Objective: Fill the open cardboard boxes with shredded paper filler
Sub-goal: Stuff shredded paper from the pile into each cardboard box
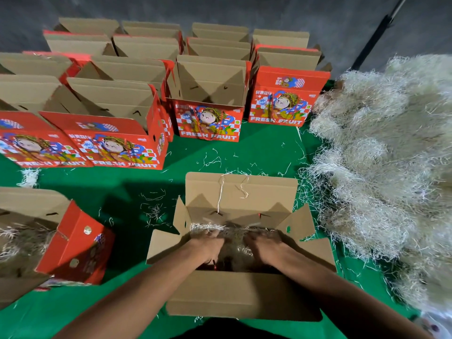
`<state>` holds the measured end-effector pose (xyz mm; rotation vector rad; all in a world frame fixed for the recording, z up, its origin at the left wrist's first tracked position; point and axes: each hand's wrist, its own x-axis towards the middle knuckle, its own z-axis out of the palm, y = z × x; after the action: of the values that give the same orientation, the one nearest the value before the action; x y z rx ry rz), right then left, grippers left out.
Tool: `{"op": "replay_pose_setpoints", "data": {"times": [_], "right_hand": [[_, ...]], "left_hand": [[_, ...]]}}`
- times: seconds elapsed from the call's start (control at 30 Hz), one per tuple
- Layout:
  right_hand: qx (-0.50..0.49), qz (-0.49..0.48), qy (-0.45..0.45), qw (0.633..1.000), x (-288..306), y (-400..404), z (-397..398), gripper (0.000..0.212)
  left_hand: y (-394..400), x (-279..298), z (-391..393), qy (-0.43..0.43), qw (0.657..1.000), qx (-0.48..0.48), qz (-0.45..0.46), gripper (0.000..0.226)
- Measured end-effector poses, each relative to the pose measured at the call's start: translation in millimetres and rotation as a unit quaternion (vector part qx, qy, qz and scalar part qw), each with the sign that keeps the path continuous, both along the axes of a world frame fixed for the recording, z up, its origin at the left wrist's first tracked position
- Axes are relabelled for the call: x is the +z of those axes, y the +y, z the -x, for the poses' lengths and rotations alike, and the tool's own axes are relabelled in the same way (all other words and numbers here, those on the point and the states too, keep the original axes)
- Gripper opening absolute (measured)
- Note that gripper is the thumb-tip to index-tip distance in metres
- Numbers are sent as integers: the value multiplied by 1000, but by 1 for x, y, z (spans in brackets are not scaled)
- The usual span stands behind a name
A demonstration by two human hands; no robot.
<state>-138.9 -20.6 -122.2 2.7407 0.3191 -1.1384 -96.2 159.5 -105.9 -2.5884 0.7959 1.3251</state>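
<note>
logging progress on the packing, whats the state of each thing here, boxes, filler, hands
near box: flaps open, some filler inside
left box: open, filler inside
rows of boxes: flaps open, the ones whose insides show look empty
filler pile: heaped loose on the right
loose shreds: scattered on the green cloth
left hand: in the near box, on the filler
right hand: in the near box, on the filler

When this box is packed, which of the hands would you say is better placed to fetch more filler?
The right hand, probably. The big pile of pale shredded paper lies on its side of the open brown cardboard box; the left hand would have to cross over.
</note>
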Motion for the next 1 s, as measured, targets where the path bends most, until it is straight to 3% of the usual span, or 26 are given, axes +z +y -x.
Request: {"op": "replay_pose_setpoints", "data": {"times": [0.1, 0.17, 0.3, 0.43, 0.6, 0.7, 0.8, 0.87, 0.93, 1.0], "right_hand": [[-8, -57, -107, 993, 11, 6, -10, 38], [0, -91, -152, 984, 12, 8, -14, 30], [-89, -143, -20, 986, -4, -2, 0, 23], [-55, -40, 128, 989, -11, 2, -6, 33], [26, 90, 98, 991, -8, 9, -15, 54], [37, 113, 95, 988, 1, 9, -14, 52], [28, 18, -16, 999, 11, 16, -19, 27], [23, -71, -70, 995, 13, 21, -21, 23], [4, -146, -36, 989, 11, 28, -21, 25], [35, -140, 17, 989, 3, 34, -19, 29]], "left_hand": [[3, 7, -1, -86, 986, 47, 138, 38], [4, 9, -2, -120, 980, 52, 152, 35], [5, 8, -1, -24, 996, 68, 57, 30], [3, 4, 0, -13, 998, -16, -61, 39], [4, -4, -9, -49, 988, -81, -119, 49], [2, -4, -8, -78, 993, -61, -59, 46], [-1, -3, -9, -138, 989, -50, 27, 38], [-3, -2, -9, -145, 987, -41, 52, 31], [-1, -7, -8, -89, 996, -9, 17, 30], [2, -10, -6, -40, 999, -16, -32, 30]]}}
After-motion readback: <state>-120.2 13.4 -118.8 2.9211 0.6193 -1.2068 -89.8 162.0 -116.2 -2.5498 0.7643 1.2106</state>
